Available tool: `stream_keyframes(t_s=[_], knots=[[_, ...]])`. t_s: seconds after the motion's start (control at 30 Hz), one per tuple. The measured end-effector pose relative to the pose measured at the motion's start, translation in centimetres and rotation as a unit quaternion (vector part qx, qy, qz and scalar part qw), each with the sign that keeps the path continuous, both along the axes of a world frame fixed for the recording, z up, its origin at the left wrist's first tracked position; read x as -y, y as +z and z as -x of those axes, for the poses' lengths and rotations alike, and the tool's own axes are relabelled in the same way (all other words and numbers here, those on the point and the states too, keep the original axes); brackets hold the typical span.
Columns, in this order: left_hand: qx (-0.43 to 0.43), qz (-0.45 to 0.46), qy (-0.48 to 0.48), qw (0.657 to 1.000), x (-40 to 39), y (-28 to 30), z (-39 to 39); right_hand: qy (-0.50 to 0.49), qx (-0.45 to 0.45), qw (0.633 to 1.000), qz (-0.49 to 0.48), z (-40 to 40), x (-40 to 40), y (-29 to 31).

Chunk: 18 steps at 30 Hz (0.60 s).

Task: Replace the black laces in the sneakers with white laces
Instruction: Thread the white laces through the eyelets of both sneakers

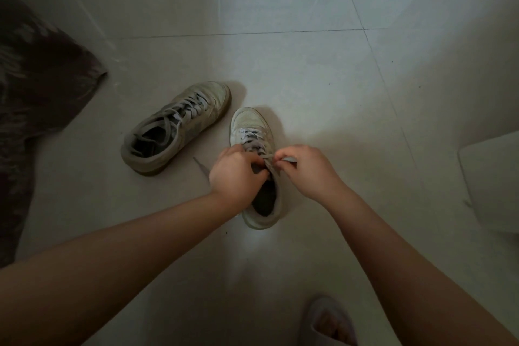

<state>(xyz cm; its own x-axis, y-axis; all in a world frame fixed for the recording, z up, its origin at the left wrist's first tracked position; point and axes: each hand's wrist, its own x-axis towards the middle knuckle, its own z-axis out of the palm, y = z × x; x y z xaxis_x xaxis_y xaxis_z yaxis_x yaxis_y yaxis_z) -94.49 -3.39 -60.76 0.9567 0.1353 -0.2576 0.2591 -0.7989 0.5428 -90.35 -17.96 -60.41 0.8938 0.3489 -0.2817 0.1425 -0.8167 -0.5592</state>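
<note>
Two pale sneakers stand on the tiled floor. The left sneaker [179, 123] lies angled, toe up-right, fully laced with white laces. The right sneaker [252, 132] points away from me, its white lace [254, 139] crossed over the lower eyelets. My left hand [234, 174] grips the sneaker's collar and lace at the top eyelets. My right hand [303, 168] pinches the white lace end just right of the tongue. A loose lace end [200, 167] trails on the floor left of my left hand. No black lace shows.
A dark patterned cloth [42, 93] lies at the left edge. A pale flat object [494, 177] sits at the right edge. My foot in a slipper [328, 323] is at the bottom. Grey floor tiles [280, 50] stretch beyond the sneakers.
</note>
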Motion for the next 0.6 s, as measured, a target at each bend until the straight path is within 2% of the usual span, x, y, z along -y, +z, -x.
stream_keyframes(t_s=[0.1,0.2,0.27,0.47,0.57,0.6], knots=[[0.001,0.012,-0.008,1.0,-0.1,-0.3,0.1,-0.017,0.001,0.999,-0.036,-0.1,-0.4,-0.3],[0.009,0.015,-0.014,1.0,-0.2,-0.6,0.1,-0.102,-0.051,0.988,-0.105,0.2,-0.4,-0.6],[0.019,0.028,-0.013,0.999,-0.2,-0.7,0.1,-0.117,-0.071,0.981,-0.135,0.8,-0.3,-0.6],[0.027,0.157,-0.064,0.985,-1.6,-0.7,-0.6,-0.069,-0.003,0.99,-0.124,2.1,-0.1,-0.9],[-0.025,0.237,-0.035,0.97,-2.6,-0.4,-0.6,-0.044,0.061,0.995,-0.066,2.4,-0.5,-1.1],[-0.054,0.298,-0.009,0.953,-2.8,-0.3,-0.5,-0.033,0.08,0.995,-0.047,2.5,-0.7,-1.2]])
